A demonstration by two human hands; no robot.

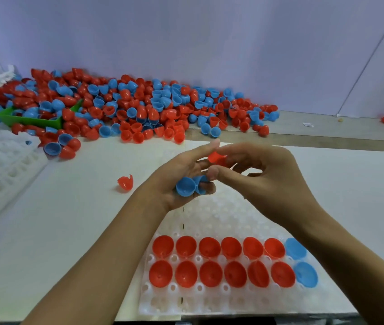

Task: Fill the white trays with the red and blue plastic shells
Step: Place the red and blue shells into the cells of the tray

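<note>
From the head camera: a person's right hand pinches a small red plastic half-shell at its fingertips, just beyond the left hand, whose curled fingers cradle two nested blue plastic half-shells. The white moulded plastic tray lies directly below and nearer, two near rows filled with red cups and two blue at the right end; empty wells sit under the hands. The right hand is nearer those wells. A loose heap of red and blue shells lies far left. No writing is readable.
</note>
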